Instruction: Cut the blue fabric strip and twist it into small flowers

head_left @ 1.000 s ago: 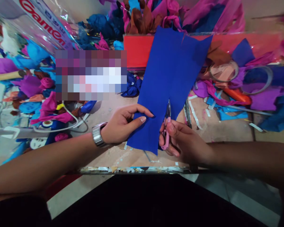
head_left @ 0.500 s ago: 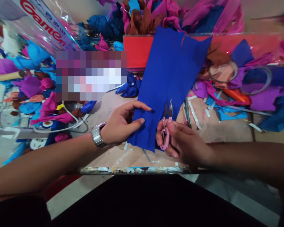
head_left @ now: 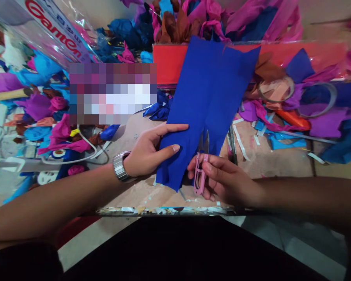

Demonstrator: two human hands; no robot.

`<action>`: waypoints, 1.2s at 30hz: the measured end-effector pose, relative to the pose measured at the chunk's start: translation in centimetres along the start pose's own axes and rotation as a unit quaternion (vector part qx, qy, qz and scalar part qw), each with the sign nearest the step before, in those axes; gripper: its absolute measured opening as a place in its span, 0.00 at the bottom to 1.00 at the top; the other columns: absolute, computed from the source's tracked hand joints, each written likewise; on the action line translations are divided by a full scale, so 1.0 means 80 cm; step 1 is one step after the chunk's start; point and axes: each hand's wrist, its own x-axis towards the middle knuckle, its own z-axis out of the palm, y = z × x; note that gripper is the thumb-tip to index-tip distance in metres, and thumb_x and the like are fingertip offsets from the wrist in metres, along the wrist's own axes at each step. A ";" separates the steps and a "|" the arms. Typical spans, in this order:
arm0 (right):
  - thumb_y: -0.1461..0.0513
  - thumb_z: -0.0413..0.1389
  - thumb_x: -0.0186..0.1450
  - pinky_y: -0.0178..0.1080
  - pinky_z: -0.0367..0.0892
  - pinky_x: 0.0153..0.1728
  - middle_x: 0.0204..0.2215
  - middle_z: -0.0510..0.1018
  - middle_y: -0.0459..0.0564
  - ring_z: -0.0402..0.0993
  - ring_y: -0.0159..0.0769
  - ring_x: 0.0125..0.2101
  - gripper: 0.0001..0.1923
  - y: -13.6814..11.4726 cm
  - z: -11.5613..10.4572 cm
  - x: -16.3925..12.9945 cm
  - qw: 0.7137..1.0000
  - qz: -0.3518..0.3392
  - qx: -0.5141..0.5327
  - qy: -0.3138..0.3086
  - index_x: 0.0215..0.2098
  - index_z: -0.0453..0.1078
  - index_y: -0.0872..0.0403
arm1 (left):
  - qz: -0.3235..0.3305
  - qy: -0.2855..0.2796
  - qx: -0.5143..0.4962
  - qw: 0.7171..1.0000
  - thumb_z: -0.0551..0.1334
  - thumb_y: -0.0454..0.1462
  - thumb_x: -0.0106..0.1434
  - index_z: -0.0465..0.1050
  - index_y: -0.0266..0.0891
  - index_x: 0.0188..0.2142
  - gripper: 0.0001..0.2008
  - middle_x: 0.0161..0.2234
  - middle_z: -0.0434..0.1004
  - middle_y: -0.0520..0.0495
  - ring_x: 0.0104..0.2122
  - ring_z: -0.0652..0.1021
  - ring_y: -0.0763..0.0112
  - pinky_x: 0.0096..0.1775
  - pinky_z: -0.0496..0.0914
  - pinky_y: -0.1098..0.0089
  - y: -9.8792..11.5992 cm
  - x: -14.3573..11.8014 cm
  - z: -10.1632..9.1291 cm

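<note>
— Where do we stand with the blue felt sheet [head_left: 213, 89]?

— We have it pinched at its lower left edge in our left hand [head_left: 148, 152], thumb on top and fingers curled under, so that hand is closed on the sheet. It stands up over the near middle of the surface [head_left: 260, 160], its top leaning toward the red box [head_left: 169, 64] at the far edge.

— And the right hand [head_left: 222, 177]?

— Wrapped around the pink thread snips [head_left: 199, 171], gripping them firmly. The blades point up into the sheet's bottom edge; we cannot tell whether they are open or closed.

— How much is cut?

— A slit runs up from the bottom edge, splitting the lower part into two flaps. We judge the cut is only partway: most of the sheet above the blades is whole, apart from a small notch at the top edge. So the greater part of the cutting seems left.

— What about the containers?

— The red box has a clear rim and is heaped with crumpled scraps [head_left: 178, 23] in brown, magenta and blue. At the far left corner lies a clear plastic bag [head_left: 55, 35] with red lettering; bright pieces show through it, though we cannot make out what they are. Loose purple and pink offcuts [head_left: 263, 113] litter the right side, and pale slivers line the near edge.
</note>
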 end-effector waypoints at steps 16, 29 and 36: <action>0.42 0.66 0.71 0.30 0.63 0.23 0.25 0.73 0.42 0.69 0.27 0.23 0.24 -0.008 0.001 0.002 0.998 0.053 -0.007 0.030 0.43 0.74 0.54 | 0.091 0.054 0.064 0.992 0.79 0.52 0.60 0.73 0.48 0.68 0.40 0.65 0.78 0.46 0.72 0.71 0.44 0.68 0.75 0.47 -0.009 -0.002 -0.003; 0.41 0.67 0.69 0.37 0.67 0.31 0.27 0.71 0.44 0.68 0.34 0.28 0.23 -0.003 0.002 0.005 0.997 -0.002 -0.027 0.073 0.41 0.77 0.51 | 0.115 -0.012 0.052 0.992 0.77 0.47 0.64 0.77 0.48 0.68 0.34 0.66 0.79 0.42 0.65 0.80 0.46 0.66 0.76 0.48 -0.007 -0.007 -0.006; 0.47 0.65 0.73 0.44 0.76 0.49 0.39 0.78 0.48 0.76 0.40 0.45 0.15 -0.002 0.008 0.005 0.997 -0.047 0.004 0.055 0.47 0.76 0.48 | 0.059 0.050 0.031 0.996 0.76 0.50 0.65 0.84 0.43 0.53 0.22 0.52 0.87 0.39 0.48 0.85 0.57 0.51 0.82 0.58 -0.003 -0.007 0.005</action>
